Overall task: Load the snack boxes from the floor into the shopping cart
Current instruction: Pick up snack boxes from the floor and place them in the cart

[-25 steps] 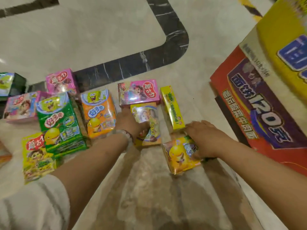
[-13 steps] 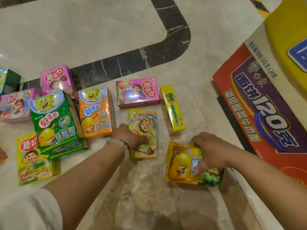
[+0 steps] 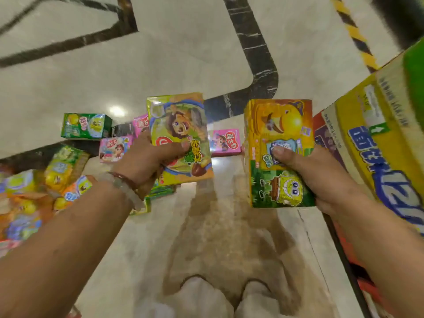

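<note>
half a second earlier both snack boxes were still down on the marble floor [image 3: 174, 53] with the hands just closing on them; now both are lifted clear of it and held up facing the camera. the left hand [image 3: 146, 159] grips the yellow-green lion box [image 3: 181, 125] at its lower left edge, thumb pressed across the front and fingers curled behind. the right hand [image 3: 307, 171] grips the yellow and green cartoon sponge box [image 3: 280, 134] the same way, thumb on the front panel, fingers wrapped round the right side. for the task this reads as two boxes picked and ready to carry, so the next step is probably the swing over to the shopping cart, which cannot be clearly made out in this view. many boxes are still on the floor: a green box [image 3: 86, 126] farther back, a pink box [image 3: 114, 148] beside the left wrist, another pink box [image 3: 226, 142] showing between the two held boxes, and a blurred green and orange cluster [image 3: 57, 175] at the left. at the right edge stands a large printed carton [image 3: 376, 138], close to the right hand; it is shut as far as can be seen, and its contents are hidden.
</note>
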`<state>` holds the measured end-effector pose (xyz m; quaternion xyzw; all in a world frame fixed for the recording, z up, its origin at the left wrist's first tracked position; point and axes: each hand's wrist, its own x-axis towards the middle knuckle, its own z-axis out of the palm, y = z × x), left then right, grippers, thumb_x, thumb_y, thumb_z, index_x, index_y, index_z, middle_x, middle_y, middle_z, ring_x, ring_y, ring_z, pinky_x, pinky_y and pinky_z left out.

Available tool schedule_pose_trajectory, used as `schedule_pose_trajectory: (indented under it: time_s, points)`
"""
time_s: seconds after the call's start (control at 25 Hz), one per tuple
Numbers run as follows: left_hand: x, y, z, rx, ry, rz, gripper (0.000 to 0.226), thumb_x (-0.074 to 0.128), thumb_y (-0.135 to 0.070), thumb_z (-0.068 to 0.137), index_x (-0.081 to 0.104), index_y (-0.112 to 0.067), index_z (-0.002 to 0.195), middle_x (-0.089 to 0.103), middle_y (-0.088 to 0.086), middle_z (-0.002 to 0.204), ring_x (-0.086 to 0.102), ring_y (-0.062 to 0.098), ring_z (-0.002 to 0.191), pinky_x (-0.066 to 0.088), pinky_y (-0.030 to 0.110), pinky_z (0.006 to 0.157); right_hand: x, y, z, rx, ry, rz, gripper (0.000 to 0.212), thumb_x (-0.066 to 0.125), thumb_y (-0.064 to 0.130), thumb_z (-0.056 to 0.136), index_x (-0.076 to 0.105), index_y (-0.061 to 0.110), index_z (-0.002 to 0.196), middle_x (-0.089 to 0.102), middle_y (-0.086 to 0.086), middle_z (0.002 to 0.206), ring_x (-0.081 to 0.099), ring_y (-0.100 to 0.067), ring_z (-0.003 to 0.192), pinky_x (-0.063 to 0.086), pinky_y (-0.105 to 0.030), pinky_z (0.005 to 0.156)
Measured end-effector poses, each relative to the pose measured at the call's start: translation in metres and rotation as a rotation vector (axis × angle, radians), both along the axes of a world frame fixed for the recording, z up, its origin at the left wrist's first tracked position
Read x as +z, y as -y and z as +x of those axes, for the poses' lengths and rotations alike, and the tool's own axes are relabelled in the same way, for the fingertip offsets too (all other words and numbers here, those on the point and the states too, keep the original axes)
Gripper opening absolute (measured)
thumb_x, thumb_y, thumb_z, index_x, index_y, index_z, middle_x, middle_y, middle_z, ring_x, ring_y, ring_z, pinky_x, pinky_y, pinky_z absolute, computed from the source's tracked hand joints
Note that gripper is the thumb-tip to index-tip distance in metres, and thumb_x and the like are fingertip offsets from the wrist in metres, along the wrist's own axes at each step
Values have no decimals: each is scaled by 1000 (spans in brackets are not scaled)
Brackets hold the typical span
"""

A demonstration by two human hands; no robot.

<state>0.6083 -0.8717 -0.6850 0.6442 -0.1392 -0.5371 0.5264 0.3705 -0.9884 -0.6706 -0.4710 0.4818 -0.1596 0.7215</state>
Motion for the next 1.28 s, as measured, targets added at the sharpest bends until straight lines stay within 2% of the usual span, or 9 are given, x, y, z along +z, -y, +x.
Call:
schedule_pose_trajectory:
  time_s: [0.12, 0.32, 0.52, 0.64, 0.88, 1.0, 1.08, 1.2, 1.28]
  points:
    - [128, -2, 10, -45, 26, -97, 63, 88, -12, 40, 66, -7, 99, 74, 7, 84, 71, 21, 74, 56, 30, 63, 123, 3, 14, -25, -15, -81, 21, 72, 24, 69, 66, 22, 88, 76, 2, 83, 73, -17, 74, 60, -32, 64]
    - [382, -5, 18, -83, 96, -238, 56, 80, -19, 43, 66, -3, 94, 71, 15, 85, 66, 28, 74, 55, 36, 69, 376, -2, 20, 12, -4, -264, 8, 72, 19, 79, 72, 23, 86, 76, -5, 88, 73, -22, 79, 58, -39, 74]
    - [602, -26, 15, -260, 171, -442, 65, 91, -22, 28, 73, -8, 89, 71, 21, 97, 69, 32, 81, 58, 43, 72, 599, -45, 1, -168, 165, -316, 12, 63, 13, 84, 65, 11, 95, 74, -6, 71, 70, -19, 57, 56, -29, 50]
    - [700, -46, 6, -410, 239, -591, 58, 81, -18, 43, 69, -7, 98, 69, 22, 103, 67, 37, 90, 55, 50, 81, 689, -94, -26, -276, 214, -367, 25, 67, 25, 79, 66, 11, 100, 75, -11, 80, 71, -23, 62, 59, -34, 56]
    - [810, -91, -55, -663, 232, -797, 35, 74, 3, 62, 66, -12, 93, 74, 8, 84, 72, 22, 72, 58, 34, 57, 791, -201, -102, -511, 150, -624, 31, 71, 33, 79, 66, 10, 99, 75, -10, 81, 71, -23, 63, 60, -35, 60]
    - [838, -112, -109, -803, 241, -833, 55, 89, -19, 50, 66, -11, 99, 73, 12, 92, 71, 27, 83, 58, 41, 72, 820, -260, -150, -614, 100, -721, 47, 76, 40, 66, 66, 11, 102, 74, -12, 91, 71, -27, 77, 59, -43, 76]
    - [854, -129, -158, -895, 218, -849, 56, 88, -18, 48, 67, -14, 99, 72, 12, 97, 70, 28, 85, 58, 41, 73, 837, -302, -189, -687, 26, -796, 60, 83, 46, 59, 66, 13, 106, 74, -10, 98, 71, -28, 88, 56, -45, 84]
    - [877, -159, -237, -1017, 213, -923, 55, 92, -29, 42, 71, -19, 93, 73, 9, 96, 69, 29, 87, 57, 42, 76, 854, -366, -252, -820, -61, -843, 47, 80, 45, 68, 66, 14, 100, 73, -8, 95, 71, -25, 83, 58, -39, 77]
    - [887, -183, -303, -1101, 201, -987, 52, 86, -26, 46, 69, -17, 94, 73, 9, 94, 69, 29, 86, 57, 42, 76, 862, -419, -299, -939, -139, -865, 49, 79, 50, 66, 65, 18, 100, 72, -6, 98, 69, -24, 89, 56, -40, 82]
